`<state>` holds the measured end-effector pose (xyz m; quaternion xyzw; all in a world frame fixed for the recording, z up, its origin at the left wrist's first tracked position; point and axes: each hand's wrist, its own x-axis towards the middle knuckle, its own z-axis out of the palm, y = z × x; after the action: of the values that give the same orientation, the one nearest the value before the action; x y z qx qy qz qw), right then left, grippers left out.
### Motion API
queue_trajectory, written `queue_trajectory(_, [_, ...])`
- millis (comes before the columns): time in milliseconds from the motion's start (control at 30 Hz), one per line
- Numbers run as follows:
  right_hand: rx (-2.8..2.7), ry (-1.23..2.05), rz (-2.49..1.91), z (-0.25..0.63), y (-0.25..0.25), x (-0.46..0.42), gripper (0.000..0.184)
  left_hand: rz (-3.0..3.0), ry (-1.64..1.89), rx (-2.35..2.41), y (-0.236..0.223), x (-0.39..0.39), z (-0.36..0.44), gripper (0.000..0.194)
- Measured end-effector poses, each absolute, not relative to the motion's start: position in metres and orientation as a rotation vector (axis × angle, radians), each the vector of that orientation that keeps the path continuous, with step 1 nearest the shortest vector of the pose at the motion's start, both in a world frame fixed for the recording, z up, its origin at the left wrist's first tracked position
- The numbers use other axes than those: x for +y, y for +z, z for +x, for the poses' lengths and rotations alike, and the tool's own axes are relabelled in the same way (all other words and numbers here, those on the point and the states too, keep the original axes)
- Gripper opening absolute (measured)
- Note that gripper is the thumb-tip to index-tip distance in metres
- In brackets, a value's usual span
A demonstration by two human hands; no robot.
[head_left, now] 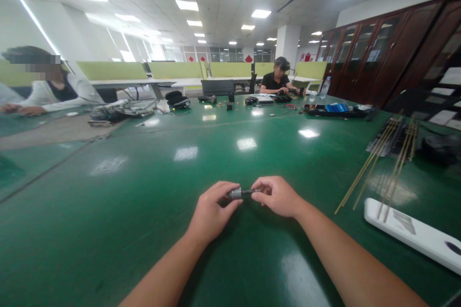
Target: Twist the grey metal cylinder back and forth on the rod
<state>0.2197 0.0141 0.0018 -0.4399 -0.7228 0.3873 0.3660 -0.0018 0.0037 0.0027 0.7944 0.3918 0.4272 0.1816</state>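
Note:
Just above the green tabletop, my left hand (212, 211) grips a small grey metal cylinder (236, 194) that looks like a little motor, with thumb and fingers around its sides. A thin dark shaft (248, 192) sticks out of the cylinder toward the right. The fingertips of my right hand (275, 195) are pinched on the far end of this shaft. Both hands are close together, and the cylinder and shaft lie roughly level between them. The shaft's tip is hidden by my right fingers, and the cylinder's left end by my left ones.
A white elongated device (410, 235) lies at the right, near several thin brass-coloured rods (370, 163). Electronics and a black tray (334, 111) line the table's far side, with a plastic bottle (325, 87). Two people sit there, one at the left (54, 81), one at the back (277, 79).

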Motion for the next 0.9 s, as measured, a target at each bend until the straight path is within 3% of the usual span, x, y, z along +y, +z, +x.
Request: queue_trajectory(900, [-1.854,0.942,-1.173,0.2218,0.0005,0.0168,0.014,2.199,1.21,1.153,0.0001,0.0054,-0.0041,0.027])
